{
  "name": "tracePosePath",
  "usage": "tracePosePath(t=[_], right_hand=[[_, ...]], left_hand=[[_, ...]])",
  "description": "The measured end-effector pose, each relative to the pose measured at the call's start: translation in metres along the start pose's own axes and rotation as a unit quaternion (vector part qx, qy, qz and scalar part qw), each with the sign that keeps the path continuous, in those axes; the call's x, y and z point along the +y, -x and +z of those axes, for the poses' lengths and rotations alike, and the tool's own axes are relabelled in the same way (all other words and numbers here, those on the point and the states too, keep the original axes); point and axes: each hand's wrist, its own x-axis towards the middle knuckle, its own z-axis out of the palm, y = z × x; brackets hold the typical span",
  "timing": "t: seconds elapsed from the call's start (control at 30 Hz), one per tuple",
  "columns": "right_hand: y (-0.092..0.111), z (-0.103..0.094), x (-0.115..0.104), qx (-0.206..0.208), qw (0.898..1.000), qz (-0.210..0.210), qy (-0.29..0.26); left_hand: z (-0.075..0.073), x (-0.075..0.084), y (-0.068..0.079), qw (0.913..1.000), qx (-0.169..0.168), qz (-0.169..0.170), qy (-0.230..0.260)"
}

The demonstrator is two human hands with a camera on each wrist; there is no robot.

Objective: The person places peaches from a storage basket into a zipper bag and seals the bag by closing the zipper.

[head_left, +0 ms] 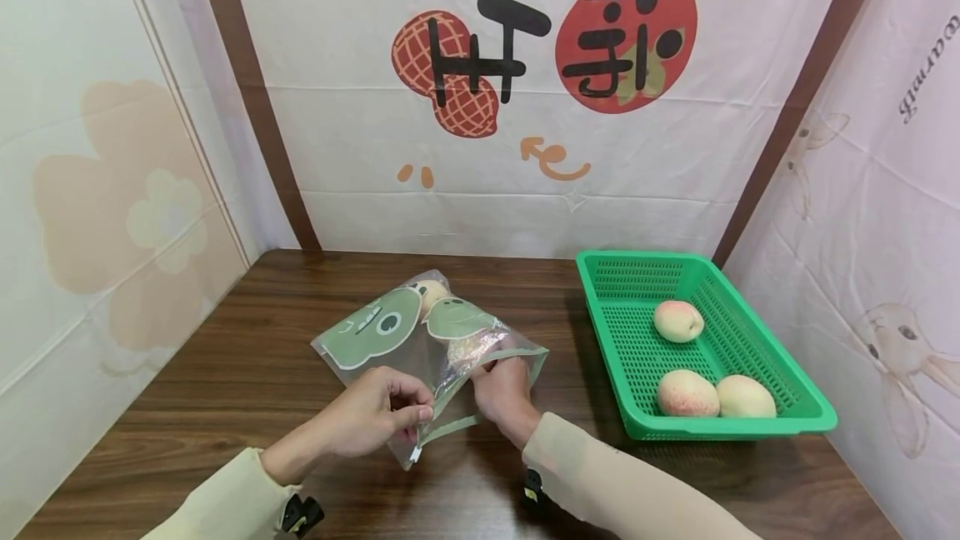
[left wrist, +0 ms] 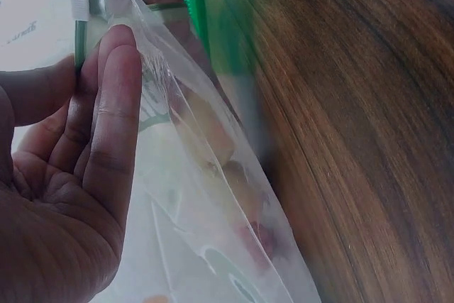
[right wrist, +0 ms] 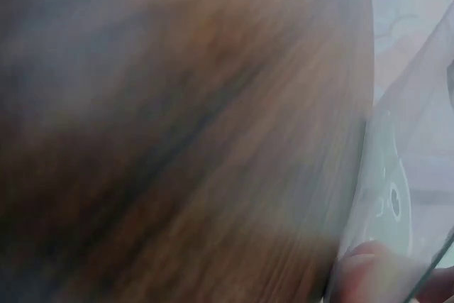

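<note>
A clear zip bag [head_left: 435, 357] with a green cartoon print lies on the table, its mouth toward me. My left hand [head_left: 375, 412] pinches the bag's edge beside the white zip slider [head_left: 416, 455]. In the left wrist view, the thumb and fingers of this hand [left wrist: 78, 147] meet at the green zip strip [left wrist: 79, 47]. My right hand [head_left: 504, 394] reaches inside the mouth, its fingertips hidden by the film and print. Peaches show through the plastic, one peach [head_left: 431, 294] at the far end. Whether the right fingers hold a peach is unclear.
To the right stands a green plastic basket [head_left: 630, 365] with three peaches, among them a peach [head_left: 678, 321] toward the back. The brown wooden table [head_left: 225, 373] is bounded by printed cloth at the back [head_left: 337, 148] and on both sides.
</note>
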Motion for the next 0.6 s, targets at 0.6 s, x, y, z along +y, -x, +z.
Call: tracePosePath(t=[0.6], right_hand=[[0.010,-0.014,0.001,-0.041,0.991,-0.094,0.087]], left_hand=[[0.000,0.002,-0.001,0.9989,0.037,-0.026,0.007]])
